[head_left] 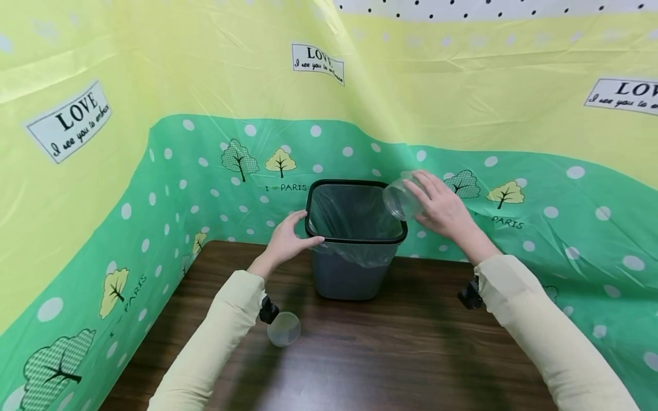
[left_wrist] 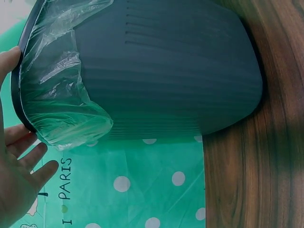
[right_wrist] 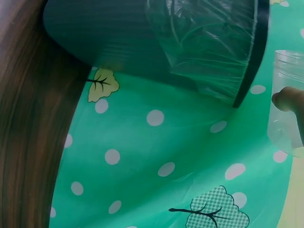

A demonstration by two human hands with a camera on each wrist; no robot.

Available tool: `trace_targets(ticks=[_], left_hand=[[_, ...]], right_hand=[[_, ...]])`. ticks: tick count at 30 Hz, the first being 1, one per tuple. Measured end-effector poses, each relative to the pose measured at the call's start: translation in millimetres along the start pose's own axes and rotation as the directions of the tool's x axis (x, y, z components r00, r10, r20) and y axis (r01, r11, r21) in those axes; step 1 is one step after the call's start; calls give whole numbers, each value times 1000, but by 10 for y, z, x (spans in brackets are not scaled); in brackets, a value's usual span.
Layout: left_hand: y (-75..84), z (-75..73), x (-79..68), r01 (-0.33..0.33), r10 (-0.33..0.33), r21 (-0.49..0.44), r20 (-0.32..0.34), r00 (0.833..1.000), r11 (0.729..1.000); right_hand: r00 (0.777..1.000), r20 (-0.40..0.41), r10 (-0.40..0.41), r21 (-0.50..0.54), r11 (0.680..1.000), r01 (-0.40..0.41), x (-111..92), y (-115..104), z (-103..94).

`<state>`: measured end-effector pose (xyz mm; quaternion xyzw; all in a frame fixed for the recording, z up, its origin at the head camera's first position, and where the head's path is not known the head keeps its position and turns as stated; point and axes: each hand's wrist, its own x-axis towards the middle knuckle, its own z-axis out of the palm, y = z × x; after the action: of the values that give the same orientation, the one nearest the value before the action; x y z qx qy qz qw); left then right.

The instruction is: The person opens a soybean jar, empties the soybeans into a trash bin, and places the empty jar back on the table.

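Observation:
A dark trash can (head_left: 349, 274) with a black rim and a clear bag liner (left_wrist: 61, 95) stands upright on the table. My left hand (head_left: 288, 240) rests at its left front rim, thumb and fingers spread and fairly straight. My right hand (head_left: 439, 208) grips a clear plastic jar (head_left: 400, 198) over the right side of the rim. The jar is tilted, its mouth facing down and left toward the bin's inside. No contents show in the jar (right_wrist: 285, 123) in the right wrist view. A round clear lid (head_left: 284, 329) lies on the table below my left wrist.
The dark wood table (head_left: 390, 354) meets a green and yellow printed curtain (head_left: 247, 211) behind the bin and along the left side. White pegboard (head_left: 493, 8) shows above the curtain at the top.

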<state>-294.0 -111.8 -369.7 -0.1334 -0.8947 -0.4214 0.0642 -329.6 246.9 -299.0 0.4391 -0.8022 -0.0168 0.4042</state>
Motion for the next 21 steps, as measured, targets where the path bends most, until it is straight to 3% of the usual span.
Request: trace_targets(ticks=[6,14,18,21], left_hand=[[1,2,0,3,-3,-4,3,1000,1000],[-5,-1,-14,-7,7,-11,0,1000,1000],[-5,2,-15,-15,15,-18,0,1000,1000],[-5,7,-11,-13,13,-20,-1,1000,1000]], right_hand=[[991,-22,132,27,991,-131,-134,23,-166],[949,-9,315,109,944,-312,-415,-36,-330],[909,34,415,167,895,-414,-583,-135,-362],[868,53,494,222,841,-493,-729,-226,-348]])
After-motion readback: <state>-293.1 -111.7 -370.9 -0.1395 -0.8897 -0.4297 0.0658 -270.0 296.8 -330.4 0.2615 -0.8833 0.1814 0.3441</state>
